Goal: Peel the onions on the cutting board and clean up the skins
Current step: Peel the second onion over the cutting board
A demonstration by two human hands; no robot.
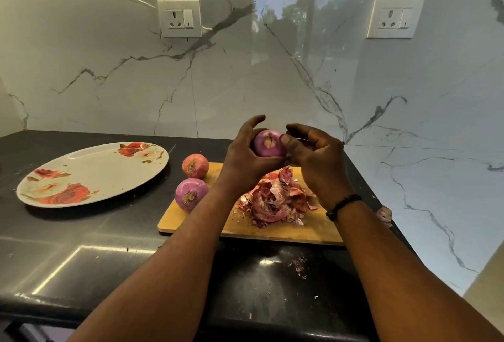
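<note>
A purple onion point(268, 143), its papery skin already off, is held up in the air above the far edge of the wooden cutting board point(245, 225). The left hand point(245, 154) cups it from below and the side, fingers curled round it with the thumb raised, while the right hand point(313, 158) meets it from the other side, thumb pressed against the onion's top and the fingers curled behind — whether they pinch a shred of skin cannot be told. A dark band point(342, 206) sits on the right wrist. Directly beneath the hands a heap of reddish onion skins point(275, 199) lies on the board. At the board's left end rests a second peeled purple onion point(190, 194), and just behind it, at the board's far-left corner, an onion still in its orange-brown skin point(195, 166). The board lies on a black counter point(109, 246), where small skin flakes are scattered near the front edge, and one loose piece of skin point(384, 214) lies off the board's right side. Well to the left sits an oval plate with red roses point(92, 175). The marble wall behind carries two white sockets point(180, 18).
</note>
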